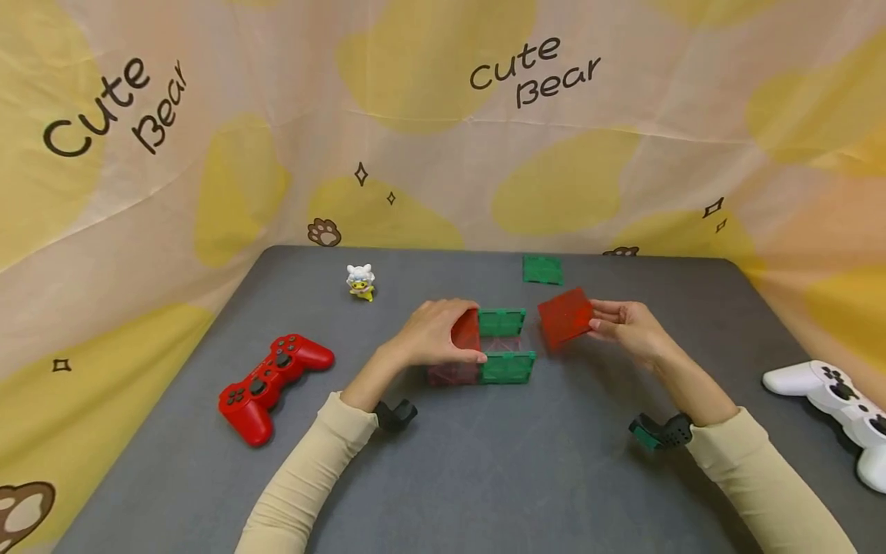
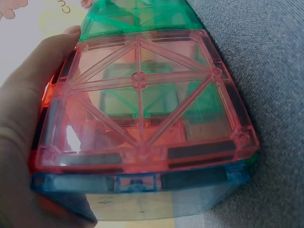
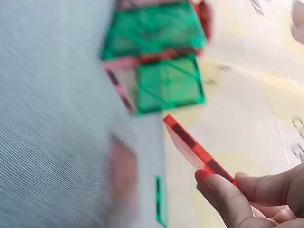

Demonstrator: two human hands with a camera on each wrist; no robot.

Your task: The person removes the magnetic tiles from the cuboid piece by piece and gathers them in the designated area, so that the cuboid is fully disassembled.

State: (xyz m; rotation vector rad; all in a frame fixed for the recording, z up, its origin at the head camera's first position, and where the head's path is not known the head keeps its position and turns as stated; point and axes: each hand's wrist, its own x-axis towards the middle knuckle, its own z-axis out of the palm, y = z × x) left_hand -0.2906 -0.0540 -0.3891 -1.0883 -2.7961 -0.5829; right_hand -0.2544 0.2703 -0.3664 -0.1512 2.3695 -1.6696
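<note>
My left hand (image 1: pixel 438 332) grips a box-like build of translucent magnetic tiles, its thumb and fingers spanning the red tile (image 1: pixel 467 331) on top. Green tiles (image 1: pixel 507 368) stand upright at the build's right end, with an open gap between them. In the left wrist view, a pink tile (image 2: pixel 139 104) forms one side and a blue tile (image 2: pixel 142 183) edges it. Just right of the build, my right hand (image 1: pixel 633 332) pinches a loose red magnetic tile (image 1: pixel 564 317) by one edge. That tile is tilted and held apart from the build, above the table.
A single green tile (image 1: pixel 543 270) lies flat near the table's back edge. A small white and yellow figurine (image 1: pixel 361 282) stands at the back left. A red game controller (image 1: pixel 275 388) lies left, a white one (image 1: pixel 841 415) far right. Printed cloth (image 1: pixel 429 100) hangs behind the grey table (image 1: pixel 484 477).
</note>
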